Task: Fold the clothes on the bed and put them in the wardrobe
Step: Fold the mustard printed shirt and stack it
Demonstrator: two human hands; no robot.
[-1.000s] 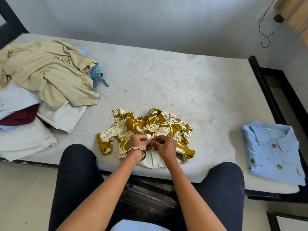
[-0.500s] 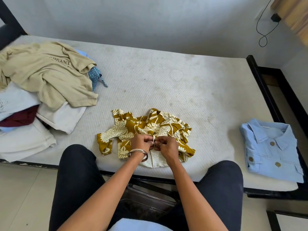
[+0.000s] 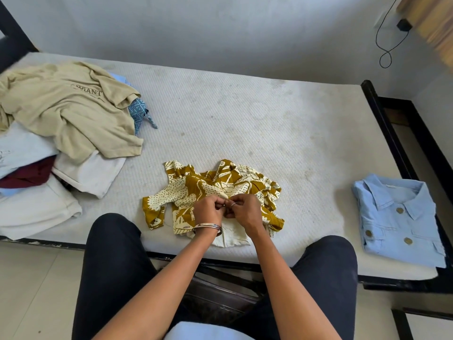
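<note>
While the person sits at the near edge of the bare white quilted mattress [image 3: 232, 123], both hands meet over a crumpled mustard-yellow garment with a cream leaf print [image 3: 210, 190] that lies on the mattress close to the near edge, between the person's dark-trousered knees. The left hand [image 3: 209, 212] has its fingers curled inward and pinches the printed fabric at the middle of the garment; a pair of thin silver bangles [image 3: 207, 227] circles that wrist. The right hand [image 3: 245, 212] is curled in the same way, its fingertips touching those of the left and pinching the same spot of cloth, and a ring shows on one of its fingers. What exactly the fingertips hold at that spot is too small to tell. A plain cream lining [image 3: 230, 238] of the garment pokes out below the wrists toward the mattress edge.

On the left part of the mattress, well apart from the printed garment, lies an unfolded heap of clothes: a beige T-shirt with dark lettering [image 3: 71, 111] spreads on top, a blue patterned cloth [image 3: 138, 114] peeks from under its right edge, and white pieces [image 3: 36, 209], a pale blue piece and a dark maroon piece [image 3: 29, 174] lie beneath it. On the right, near the black bed frame [image 3: 389, 141], rests a neatly folded light blue collared shirt with brass-coloured buttons [image 3: 397, 219]. A black cable [image 3: 387, 42] hangs in a loop on the white wall behind the bed.
</note>
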